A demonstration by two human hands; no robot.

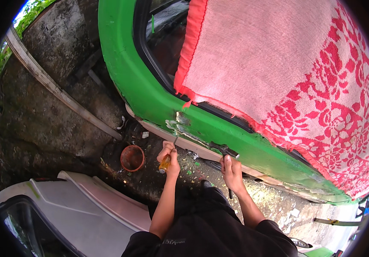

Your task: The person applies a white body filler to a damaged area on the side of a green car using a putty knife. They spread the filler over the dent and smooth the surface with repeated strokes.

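My left hand (170,154) is closed around a screwdriver (165,164) with an amber handle. Its thin shaft points up at the lower edge of a green vehicle body (150,100), close to a patch of chipped, broken paint (178,123). Whether the tip touches the metal is too small to tell. In my right hand (232,171) is a hammer (224,149), gripped by its dark handle just below the head. The hammer head is beside the green panel's lower edge, to the right of the screwdriver.
A pink and red patterned towel (253,55) drapes over the vehicle's window. A reddish-brown pot (132,158) stands on the ground at left, with paint flakes and debris nearby. Behind me at lower left is a pale car (86,210). A stained wall (64,43) rises at far left.
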